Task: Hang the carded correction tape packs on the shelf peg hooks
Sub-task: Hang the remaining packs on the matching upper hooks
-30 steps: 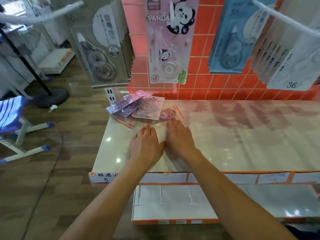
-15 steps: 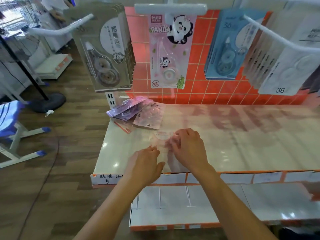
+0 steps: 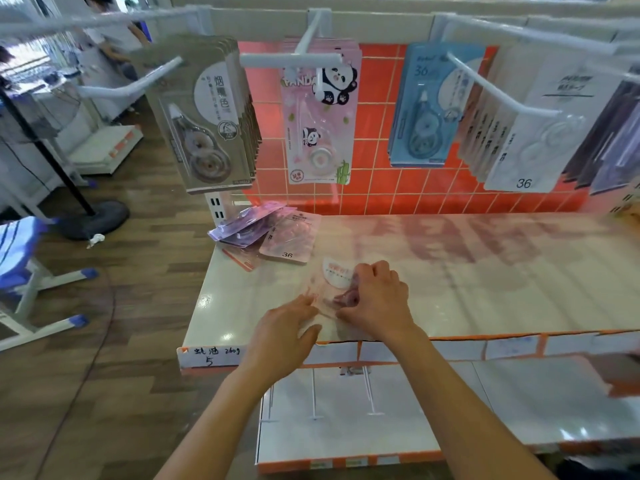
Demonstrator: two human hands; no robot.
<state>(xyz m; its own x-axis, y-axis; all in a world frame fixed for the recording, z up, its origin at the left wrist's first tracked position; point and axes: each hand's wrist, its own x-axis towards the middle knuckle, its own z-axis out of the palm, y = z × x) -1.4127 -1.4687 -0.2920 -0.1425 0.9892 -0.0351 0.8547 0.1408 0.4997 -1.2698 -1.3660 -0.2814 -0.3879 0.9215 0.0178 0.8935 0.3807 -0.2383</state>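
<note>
- Right hand (image 3: pixel 377 299) is curled onto the three o'clock edge of a pink correction tape pack (image 3: pixel 337 273), fingers pinching over its blister. I cannot tell whether the card has left the surface.
- Left hand (image 3: pixel 278 332) lies flat-fingered and grasps nothing, its fingertips touching the pack's seven o'clock corner.
- That pack sits on the glossy shelf top (image 3: pixel 485 271), near the front edge.
- At ten o'clock from my hands lies a loose pile of packs (image 3: pixel 242 230), close to the shelf's nine o'clock end.
- At twelve o'clock the peg hook (image 3: pixel 311 32) carries panda packs (image 3: pixel 318 126). Grey packs (image 3: pixel 211 116) hang at eleven, blue packs (image 3: pixel 429 105) at one.
- Risk, as I judge it: with only one edge pinched, the thin card may skid on the slick top instead of lifting.
- Risk: the bar (image 3: pixel 291 59) across the peg's tip could snag the hang hole and bend the card.
- Risk: a careless sweep could knock the pile off the shelf end.
</note>
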